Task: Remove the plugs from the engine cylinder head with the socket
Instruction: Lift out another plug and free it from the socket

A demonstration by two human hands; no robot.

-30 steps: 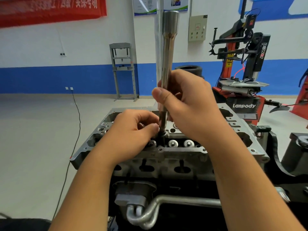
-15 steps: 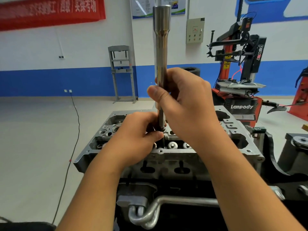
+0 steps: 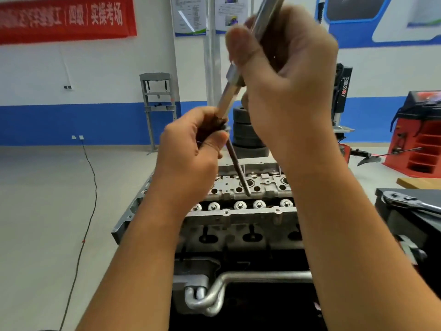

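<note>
Change: the socket, standing upright in the cylinder head half a second ago, is now lifting clear and tilting, its top leaning right and out of the picture.
Plug: a long dark plug is hanging out of the socket's lower end, its tip hovering just above the cylinder head, over the middle bores.
Right hand: the right hand is wrapping its fingers round the socket's upper shaft, thumb pressing on the near side.
Left hand: the left hand is pinching the joint where the plug is leaving the socket; something dark and brownish is sitting in that grip, and I cannot tell what it is.
Doing it well: the left hand probably needs to be drawing the plug straight along the socket's axis, with the right holding steady, so the plug is not dropping into an open bore.
Nearby: a ratchet wrench is lying on the black box at right.
</note>
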